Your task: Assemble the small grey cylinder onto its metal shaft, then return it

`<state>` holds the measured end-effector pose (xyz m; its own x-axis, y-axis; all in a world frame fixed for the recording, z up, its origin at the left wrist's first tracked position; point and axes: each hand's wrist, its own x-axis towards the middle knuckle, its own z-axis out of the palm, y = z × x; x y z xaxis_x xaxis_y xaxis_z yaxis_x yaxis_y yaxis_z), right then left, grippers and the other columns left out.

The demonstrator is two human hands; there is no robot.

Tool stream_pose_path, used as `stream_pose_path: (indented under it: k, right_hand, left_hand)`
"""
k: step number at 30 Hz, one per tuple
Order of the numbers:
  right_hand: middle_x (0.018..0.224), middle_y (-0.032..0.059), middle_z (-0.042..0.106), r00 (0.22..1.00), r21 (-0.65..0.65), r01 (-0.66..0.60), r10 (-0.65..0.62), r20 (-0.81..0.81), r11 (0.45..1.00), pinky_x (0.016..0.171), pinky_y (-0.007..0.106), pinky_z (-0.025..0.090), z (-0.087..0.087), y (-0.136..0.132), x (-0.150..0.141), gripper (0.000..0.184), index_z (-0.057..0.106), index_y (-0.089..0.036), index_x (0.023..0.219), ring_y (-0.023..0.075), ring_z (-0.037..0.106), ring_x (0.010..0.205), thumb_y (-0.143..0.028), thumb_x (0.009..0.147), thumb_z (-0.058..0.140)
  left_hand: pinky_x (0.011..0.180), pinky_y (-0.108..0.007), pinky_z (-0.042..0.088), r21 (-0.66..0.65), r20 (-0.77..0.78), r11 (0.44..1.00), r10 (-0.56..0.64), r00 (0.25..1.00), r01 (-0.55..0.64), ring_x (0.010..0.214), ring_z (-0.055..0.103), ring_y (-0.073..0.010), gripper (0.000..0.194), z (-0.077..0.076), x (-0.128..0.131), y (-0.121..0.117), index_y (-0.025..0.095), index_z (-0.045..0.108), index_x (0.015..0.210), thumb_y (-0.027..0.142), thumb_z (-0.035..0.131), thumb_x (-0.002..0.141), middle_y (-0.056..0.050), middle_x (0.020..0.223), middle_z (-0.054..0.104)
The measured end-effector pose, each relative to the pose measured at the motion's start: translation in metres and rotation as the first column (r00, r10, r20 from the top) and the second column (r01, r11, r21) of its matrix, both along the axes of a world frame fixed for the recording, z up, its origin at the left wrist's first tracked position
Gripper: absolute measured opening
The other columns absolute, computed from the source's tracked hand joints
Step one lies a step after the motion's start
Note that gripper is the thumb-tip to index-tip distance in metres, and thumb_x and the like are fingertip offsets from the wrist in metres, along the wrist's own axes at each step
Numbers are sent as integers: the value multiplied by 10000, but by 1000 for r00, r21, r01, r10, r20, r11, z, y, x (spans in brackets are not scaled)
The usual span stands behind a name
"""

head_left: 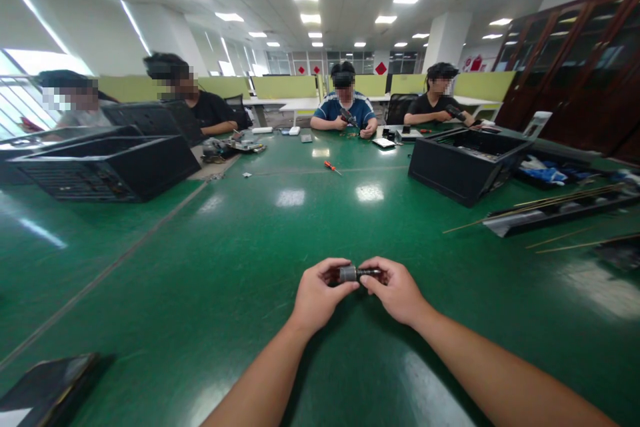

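Grey cylinder [347, 273] lies within the left grip [315, 295], curled closed around it above the green counter [240, 227]. Right grip [401, 293] pinches the dark rod [369, 272] at its end.

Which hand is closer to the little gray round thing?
Left. The left hand holds the gray cylinder; the right hand is just right of it, holding the dark rod.

Forearms [263, 370] angled inward, hands [317, 297] [399, 293] close together, fingers [334, 261] curled.
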<state>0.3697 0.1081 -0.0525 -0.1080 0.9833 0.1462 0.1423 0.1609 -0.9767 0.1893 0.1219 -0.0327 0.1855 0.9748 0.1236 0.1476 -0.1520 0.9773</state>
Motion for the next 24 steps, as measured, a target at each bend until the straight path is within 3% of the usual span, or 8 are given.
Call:
stream_pose_path:
  k: [24]
  right_hand:
    - [665, 12, 637, 999, -21, 28, -27, 24, 999, 560, 249, 445, 1, -2, 0, 199, 680, -150, 932, 134, 575, 561, -288, 804, 617]
  left_hand:
    - [834, -351, 564, -28, 34, 1000, 10, 999, -9, 857, 711, -241, 407, -1, 0, 2, 134, 700, 954, 212, 829, 576, -80, 894, 752]
